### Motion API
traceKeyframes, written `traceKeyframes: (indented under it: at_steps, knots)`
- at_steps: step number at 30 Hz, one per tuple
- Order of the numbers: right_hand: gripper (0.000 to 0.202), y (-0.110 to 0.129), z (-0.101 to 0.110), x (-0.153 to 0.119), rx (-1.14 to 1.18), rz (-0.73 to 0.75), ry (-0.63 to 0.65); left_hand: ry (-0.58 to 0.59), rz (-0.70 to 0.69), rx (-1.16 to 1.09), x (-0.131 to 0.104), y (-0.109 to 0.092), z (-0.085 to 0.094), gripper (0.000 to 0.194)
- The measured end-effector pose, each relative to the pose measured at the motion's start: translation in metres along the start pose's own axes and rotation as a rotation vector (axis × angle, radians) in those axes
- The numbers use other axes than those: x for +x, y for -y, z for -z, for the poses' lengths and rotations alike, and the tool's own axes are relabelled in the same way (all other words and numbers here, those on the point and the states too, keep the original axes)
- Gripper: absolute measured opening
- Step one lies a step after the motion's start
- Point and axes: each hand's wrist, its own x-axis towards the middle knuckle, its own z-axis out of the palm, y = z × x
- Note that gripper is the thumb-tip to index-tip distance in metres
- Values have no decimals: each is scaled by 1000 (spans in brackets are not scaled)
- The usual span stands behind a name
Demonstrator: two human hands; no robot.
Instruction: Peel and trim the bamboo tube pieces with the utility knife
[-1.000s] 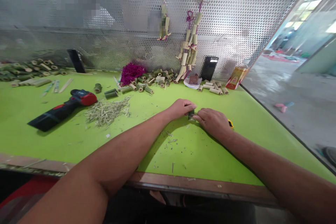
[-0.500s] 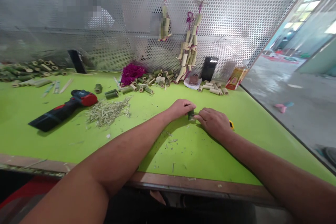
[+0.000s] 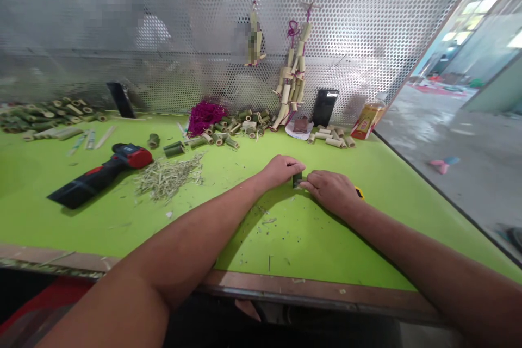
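Note:
My left hand (image 3: pixel 283 168) is closed around the top of a short dark green bamboo piece (image 3: pixel 297 179), which stands upright on the green tabletop (image 3: pixel 253 250). Just to the right, my right hand (image 3: pixel 329 187) is closed, its thumb and curled fingers right beside the lower part of the bamboo. What its fingers grip is hidden from this angle. Part of a yellow and black object (image 3: pixel 359 193) shows behind the right wrist; I cannot tell whether it is held or lies on the table. Small bits of debris (image 3: pixel 269 221) are scattered in front of the hands.
A black and red power tool (image 3: pixel 101 174) lies at left beside a heap of shavings (image 3: pixel 169 176). Along the perforated metal panel (image 3: pixel 183 38) are cut bamboo pieces (image 3: pixel 53 111), purple string (image 3: pixel 206 118), a phone (image 3: pixel 325 107) and a bottle (image 3: pixel 367 118). Strung bamboo (image 3: pixel 287 92) hangs there.
The view has shifted slightly. Both hands keep almost the same position and hold at the bamboo piece.

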Motion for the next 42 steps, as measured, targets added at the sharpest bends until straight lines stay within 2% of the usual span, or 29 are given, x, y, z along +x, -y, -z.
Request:
traceKeyframes:
  at_steps: [8,13,21,28,33,36,39,42]
  knots:
    - [49,3,2,-2,17,0,28,-3,0,-19,-1,2,0,44]
    - [48,9,0,-9,-7,122,55,-70,71,-47,2,4,0,45]
    - [44,3,-5,-4,-24,-35,-100,-68,-46,15,2,0,-2,42]
    - [50,2,-4,-1,8,-23,-32,-62,-48,48,3,-1,-2,43]
    - [48,10,0,-7,-20,120,46,-103,21,39,3,0,0,44]
    - [48,10,0,-8,-17,54,17,-92,29,19,2,0,1,45]
    - [47,6,-2,-7,-27,-54,-72,-59,0,-6,1,-1,1,45]
    - [44,2,-5,-3,-29,-92,-114,-23,-17,-36,0,-2,1,46]
